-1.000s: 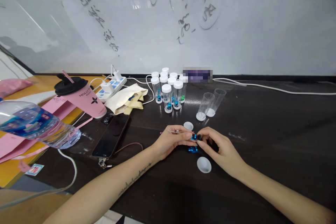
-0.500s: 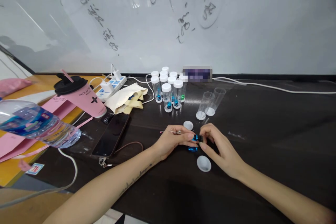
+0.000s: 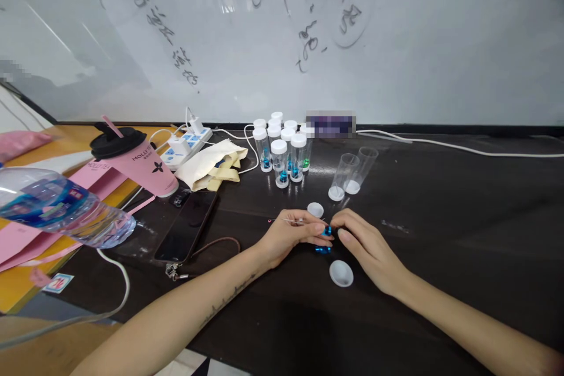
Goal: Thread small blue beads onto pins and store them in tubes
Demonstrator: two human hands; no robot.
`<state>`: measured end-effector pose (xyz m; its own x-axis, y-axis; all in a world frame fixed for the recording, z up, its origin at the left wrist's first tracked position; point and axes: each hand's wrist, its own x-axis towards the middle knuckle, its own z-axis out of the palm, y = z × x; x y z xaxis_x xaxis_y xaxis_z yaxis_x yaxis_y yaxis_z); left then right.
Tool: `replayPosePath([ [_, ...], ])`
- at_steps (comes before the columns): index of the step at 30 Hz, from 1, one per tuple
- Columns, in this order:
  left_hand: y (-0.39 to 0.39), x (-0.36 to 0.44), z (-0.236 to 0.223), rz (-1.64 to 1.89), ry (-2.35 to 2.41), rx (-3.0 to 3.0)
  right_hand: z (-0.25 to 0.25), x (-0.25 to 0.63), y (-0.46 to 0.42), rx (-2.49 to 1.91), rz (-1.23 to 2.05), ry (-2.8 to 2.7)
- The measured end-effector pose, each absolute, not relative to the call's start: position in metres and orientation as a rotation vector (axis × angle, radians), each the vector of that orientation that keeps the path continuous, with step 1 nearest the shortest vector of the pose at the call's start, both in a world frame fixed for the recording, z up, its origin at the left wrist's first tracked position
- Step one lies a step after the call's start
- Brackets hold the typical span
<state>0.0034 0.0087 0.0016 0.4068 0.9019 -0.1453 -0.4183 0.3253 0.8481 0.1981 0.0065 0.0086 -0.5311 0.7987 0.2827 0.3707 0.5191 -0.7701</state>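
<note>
My left hand (image 3: 288, 235) and my right hand (image 3: 363, 247) meet over the dark table (image 3: 440, 235), both pinching a small blue metal part (image 3: 326, 231) between their fingertips. A thin metal pin (image 3: 286, 221) lies across the top of my left hand. A second blue part (image 3: 323, 249) lies on the table just below the fingers. Two loose white caps rest close by, one behind the hands (image 3: 315, 210) and one in front (image 3: 341, 273). Two open clear vials (image 3: 348, 176) lean on the table behind my right hand.
A cluster of capped vials (image 3: 282, 153) holding blue and green parts stands further back. To the left lie a black phone (image 3: 187, 226), a cream bag (image 3: 211, 164), a power strip (image 3: 187, 145), a pink cup (image 3: 136, 161) and a water bottle (image 3: 57, 205). A whiteboard wall rises behind.
My right hand's fingers have curled closer over the blue part and shifted slightly left. The left hand has stayed in place.
</note>
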Motion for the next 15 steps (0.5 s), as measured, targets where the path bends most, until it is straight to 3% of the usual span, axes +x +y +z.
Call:
replayPosePath([
  [15, 0.0099, 0.0031, 0.0007, 0.988, 0.729, 0.812, 0.0077, 0.1980, 0.0064, -0.990, 0.791, -2.101],
])
